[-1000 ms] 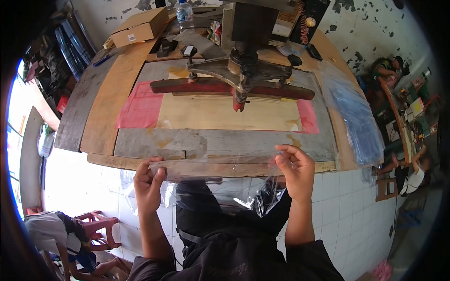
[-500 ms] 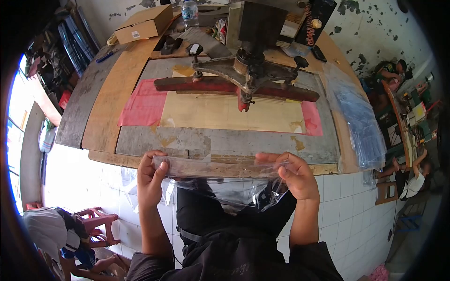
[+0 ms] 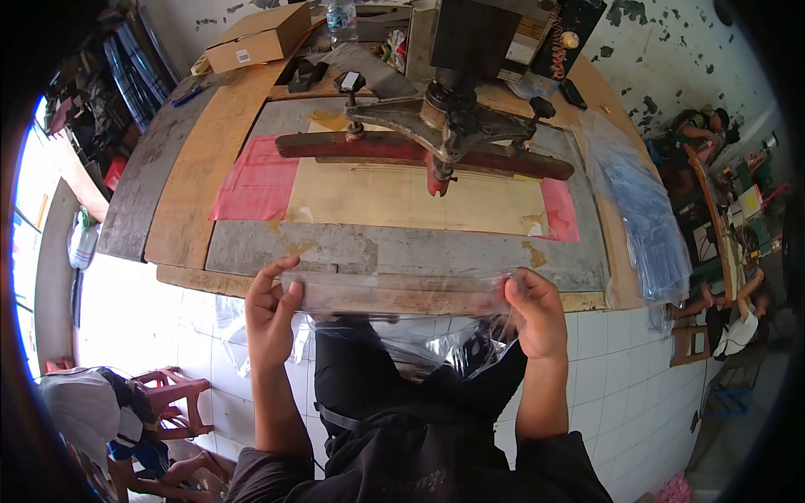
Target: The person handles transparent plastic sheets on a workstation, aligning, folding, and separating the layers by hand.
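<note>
A clear plastic sheet [image 3: 394, 295] stretches between my two hands at the front edge of the worktable, its loose part sagging over my lap. My left hand [image 3: 272, 314] pinches its left end between thumb and fingers. At the right end, my right hand [image 3: 539, 314] grips it the same way. Beyond the sheet stands a press with a long red bar [image 3: 411, 155]. Under the bar lies a cream-coloured sheet [image 3: 411, 201] with pink material [image 3: 256, 180] at its ends, on a grey plate [image 3: 335, 246].
Stacked clear plastic sheets [image 3: 641, 222] lie on the table's right side. A cardboard box [image 3: 258, 40], a water bottle [image 3: 341, 21] and a blue pen [image 3: 187, 96] are at the back left. A person [image 3: 80, 411] sits by a red stool [image 3: 180, 402]; other people are at the right.
The plastic sheet is drawn flatter and its upper edge is slightly higher. My right hand's fingers have closed in on its end, where they were more extended before.
</note>
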Action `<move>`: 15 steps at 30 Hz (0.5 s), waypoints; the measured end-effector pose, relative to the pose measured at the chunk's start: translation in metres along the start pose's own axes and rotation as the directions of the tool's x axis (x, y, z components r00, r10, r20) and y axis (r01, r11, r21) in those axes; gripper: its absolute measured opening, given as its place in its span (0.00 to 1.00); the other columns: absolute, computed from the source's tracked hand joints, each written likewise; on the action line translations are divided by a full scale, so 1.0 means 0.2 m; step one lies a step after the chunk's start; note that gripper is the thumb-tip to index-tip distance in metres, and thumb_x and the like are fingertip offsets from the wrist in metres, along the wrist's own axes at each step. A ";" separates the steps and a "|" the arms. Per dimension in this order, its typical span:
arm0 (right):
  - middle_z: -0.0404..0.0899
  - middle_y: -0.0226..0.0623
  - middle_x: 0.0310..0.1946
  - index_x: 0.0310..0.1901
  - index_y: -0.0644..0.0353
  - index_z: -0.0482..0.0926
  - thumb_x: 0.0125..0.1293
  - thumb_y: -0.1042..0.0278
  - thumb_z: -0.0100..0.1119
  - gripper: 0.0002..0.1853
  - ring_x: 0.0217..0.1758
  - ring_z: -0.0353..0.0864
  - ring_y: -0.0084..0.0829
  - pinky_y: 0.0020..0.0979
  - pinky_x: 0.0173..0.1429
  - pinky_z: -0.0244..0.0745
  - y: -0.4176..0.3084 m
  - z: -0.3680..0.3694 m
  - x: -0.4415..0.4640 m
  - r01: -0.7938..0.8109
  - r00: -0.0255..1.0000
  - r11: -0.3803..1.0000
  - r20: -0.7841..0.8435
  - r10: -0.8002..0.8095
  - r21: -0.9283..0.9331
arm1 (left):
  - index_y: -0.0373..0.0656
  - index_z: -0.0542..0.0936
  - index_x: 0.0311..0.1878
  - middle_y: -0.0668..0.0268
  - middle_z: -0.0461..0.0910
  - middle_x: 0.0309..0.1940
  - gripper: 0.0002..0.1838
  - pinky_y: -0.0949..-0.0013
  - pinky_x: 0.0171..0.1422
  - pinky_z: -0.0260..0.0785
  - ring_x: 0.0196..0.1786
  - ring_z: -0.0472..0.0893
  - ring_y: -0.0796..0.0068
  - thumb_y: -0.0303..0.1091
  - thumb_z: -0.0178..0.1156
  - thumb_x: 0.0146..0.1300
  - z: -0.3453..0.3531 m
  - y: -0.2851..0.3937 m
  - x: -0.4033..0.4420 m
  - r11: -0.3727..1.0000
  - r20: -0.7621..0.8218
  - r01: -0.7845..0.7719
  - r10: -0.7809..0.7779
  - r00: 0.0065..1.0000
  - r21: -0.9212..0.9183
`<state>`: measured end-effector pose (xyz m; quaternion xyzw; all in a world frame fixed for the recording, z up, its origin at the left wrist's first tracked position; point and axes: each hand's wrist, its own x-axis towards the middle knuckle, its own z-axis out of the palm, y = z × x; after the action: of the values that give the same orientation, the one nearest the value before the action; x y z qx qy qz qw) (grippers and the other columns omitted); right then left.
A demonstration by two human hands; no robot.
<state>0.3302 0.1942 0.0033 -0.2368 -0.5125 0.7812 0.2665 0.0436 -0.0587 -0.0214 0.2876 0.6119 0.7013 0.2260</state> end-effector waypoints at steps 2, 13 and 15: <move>0.87 0.36 0.45 0.50 0.68 0.85 0.78 0.62 0.65 0.14 0.45 0.89 0.28 0.27 0.52 0.80 -0.01 0.00 0.00 0.017 0.996 0.991 -0.090 -0.029 -0.135 | 0.34 0.80 0.61 0.66 0.86 0.41 0.13 0.78 0.46 0.73 0.43 0.82 0.84 0.26 0.61 0.77 0.08 0.11 -0.01 0.983 0.034 0.099 -0.095 0.995 -0.157; 0.87 0.31 0.38 0.57 0.63 0.84 0.63 0.74 0.80 0.21 0.45 0.89 0.26 0.27 0.51 0.82 -0.15 0.34 -0.10 0.204 0.971 0.868 0.209 -0.119 -0.453 | 0.41 0.82 0.64 0.56 0.83 0.65 0.42 0.54 0.69 0.73 0.67 0.82 0.52 0.52 0.85 0.47 0.28 0.38 -0.08 0.748 0.470 -0.506 0.293 0.833 0.430; 0.87 0.31 0.38 0.51 0.61 0.84 0.60 0.70 0.83 0.20 0.44 0.87 0.24 0.28 0.51 0.80 -0.13 0.41 -0.09 0.274 0.957 0.806 0.233 -0.174 -0.524 | 0.41 0.80 0.66 0.57 0.88 0.55 0.39 0.54 0.61 0.77 0.55 0.88 0.53 0.47 0.83 0.53 0.41 0.39 -0.10 0.739 0.572 -0.493 0.178 0.801 0.460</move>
<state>0.2961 0.1359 0.0581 -0.1721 -0.7610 0.5810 0.2319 0.1155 -0.0238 0.0601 0.6205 0.6547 0.4090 0.1381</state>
